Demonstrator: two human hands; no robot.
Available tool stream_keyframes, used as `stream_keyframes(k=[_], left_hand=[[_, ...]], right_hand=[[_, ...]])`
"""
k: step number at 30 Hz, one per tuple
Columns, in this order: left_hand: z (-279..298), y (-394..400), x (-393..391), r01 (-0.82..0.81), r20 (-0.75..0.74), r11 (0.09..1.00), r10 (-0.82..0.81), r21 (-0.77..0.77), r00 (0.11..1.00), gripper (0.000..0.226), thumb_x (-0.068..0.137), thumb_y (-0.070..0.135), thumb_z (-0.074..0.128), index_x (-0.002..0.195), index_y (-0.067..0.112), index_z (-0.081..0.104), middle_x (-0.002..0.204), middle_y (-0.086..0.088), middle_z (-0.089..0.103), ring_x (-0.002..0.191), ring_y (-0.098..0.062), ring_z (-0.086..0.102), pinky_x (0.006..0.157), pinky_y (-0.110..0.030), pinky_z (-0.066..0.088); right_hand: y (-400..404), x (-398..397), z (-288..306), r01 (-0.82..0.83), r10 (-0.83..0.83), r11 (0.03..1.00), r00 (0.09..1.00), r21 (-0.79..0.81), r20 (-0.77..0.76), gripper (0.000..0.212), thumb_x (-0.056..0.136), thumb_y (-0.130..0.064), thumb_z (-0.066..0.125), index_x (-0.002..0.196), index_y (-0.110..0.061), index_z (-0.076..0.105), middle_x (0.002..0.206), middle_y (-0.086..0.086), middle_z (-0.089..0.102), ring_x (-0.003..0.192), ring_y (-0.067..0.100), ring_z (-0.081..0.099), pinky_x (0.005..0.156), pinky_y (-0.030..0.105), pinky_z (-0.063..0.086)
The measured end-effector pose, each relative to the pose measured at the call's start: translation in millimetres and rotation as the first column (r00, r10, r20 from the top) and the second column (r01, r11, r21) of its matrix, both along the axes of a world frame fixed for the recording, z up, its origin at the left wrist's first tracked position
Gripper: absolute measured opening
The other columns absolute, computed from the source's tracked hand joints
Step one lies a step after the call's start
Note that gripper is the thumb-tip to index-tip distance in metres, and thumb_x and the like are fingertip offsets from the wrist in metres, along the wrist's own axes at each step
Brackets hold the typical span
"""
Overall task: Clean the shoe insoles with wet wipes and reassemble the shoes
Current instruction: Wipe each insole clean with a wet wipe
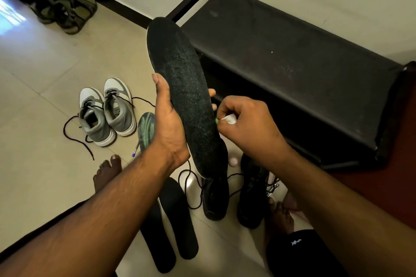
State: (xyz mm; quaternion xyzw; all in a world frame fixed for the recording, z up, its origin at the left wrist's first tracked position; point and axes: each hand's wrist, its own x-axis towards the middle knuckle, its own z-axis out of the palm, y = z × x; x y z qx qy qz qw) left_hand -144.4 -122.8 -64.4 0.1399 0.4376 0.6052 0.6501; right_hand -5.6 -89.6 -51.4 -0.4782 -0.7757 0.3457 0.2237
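Two plain black insoles [171, 227] are lying side by side on the tiled floor [45, 164] closest to me, smooth matte foam by the look of it. Just past them sit the black shoes [234, 191], laces loose and trailing.

Up in the air is the one being worked on: the left hand [168, 123] has its fingers wrapped around the held insole [186, 96] from the side, thumb up along the edge, fuzzy dark fabric face toward the camera with a greenish speckle in it. The right hand [245, 121] pinches a scrunched-up white wet wipe [229, 118] right at the insole's right edge.

My take: that napped fabric will grab lint, so probably best to open the wipe out flatter and stroke heel to toe in one direction, with the palm backing the foam so it doesn't flex away.

Further out, a green-patterned insole [146, 130] lies on the floor with a pen [135, 150] beside it, next to the grey-and-white sneakers [108, 112]. A black fabric shoe rack [292, 63] stands against the wall, olive sandals [65, 10] off in the corner.
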Motion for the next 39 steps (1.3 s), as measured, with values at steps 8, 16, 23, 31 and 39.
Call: stream_keyframes(k=[8,16,23,31,39], left_hand=[[2.2,-2.3,3.5,-0.019,-0.064,0.999,0.018,-0.026,0.998,0.091,0.089,0.080,0.019,0.095,0.006,0.072,0.093,-0.013,0.070,0.088,-0.025,0.070,0.075,-0.035,0.057],[0.8,-1.5,3.0,0.014,0.066,1.000,-0.013,-0.010,0.998,0.096,0.085,0.085,0.017,0.089,0.007,0.072,0.090,-0.013,0.066,0.083,-0.025,0.066,0.079,-0.037,0.056],[2.9,-2.8,6.4,-0.040,-0.059,0.999,0.038,-0.028,0.998,0.090,0.090,0.079,0.017,0.094,0.009,0.073,0.095,-0.015,0.069,0.084,-0.025,0.069,0.074,-0.036,0.058],[0.8,-0.3,3.3,-0.047,-0.059,0.999,0.046,-0.015,0.997,0.090,0.090,0.079,0.016,0.092,0.009,0.073,0.091,-0.014,0.067,0.080,-0.024,0.067,0.075,-0.036,0.058],[-3.1,2.3,-4.3,0.003,-0.064,0.999,0.000,0.050,0.998,0.096,0.085,0.084,0.021,0.119,0.002,0.058,0.099,-0.014,0.062,0.092,-0.029,0.060,0.086,-0.043,0.051]], right_hand=[[-18.3,-13.3,11.7,-0.185,0.188,0.982,0.966,0.032,-0.178,0.012,0.073,0.000,0.071,0.075,-0.011,0.067,0.076,-0.008,0.064,0.074,0.004,0.059,0.067,0.011,0.044],[-5.7,-5.8,-2.4,-0.064,0.068,0.997,0.991,0.038,-0.112,0.009,0.074,-0.001,0.068,0.075,-0.010,0.066,0.077,-0.007,0.064,0.078,0.006,0.059,0.069,0.013,0.044],[-16.0,-11.6,4.0,-0.161,0.166,0.986,0.975,0.044,-0.149,0.011,0.072,0.001,0.069,0.073,-0.009,0.065,0.074,-0.005,0.065,0.074,0.006,0.060,0.067,0.011,0.043],[-15.3,-11.0,1.0,-0.115,0.114,0.993,0.984,-0.002,-0.139,0.011,0.073,0.000,0.070,0.074,-0.009,0.065,0.074,-0.007,0.064,0.074,0.005,0.058,0.067,0.012,0.043],[1.1,-2.4,14.7,-0.029,-0.234,0.889,0.829,-0.457,-0.509,0.020,0.076,0.010,0.072,0.085,-0.006,0.065,0.079,0.011,0.064,0.072,0.017,0.062,0.068,0.029,0.055]])
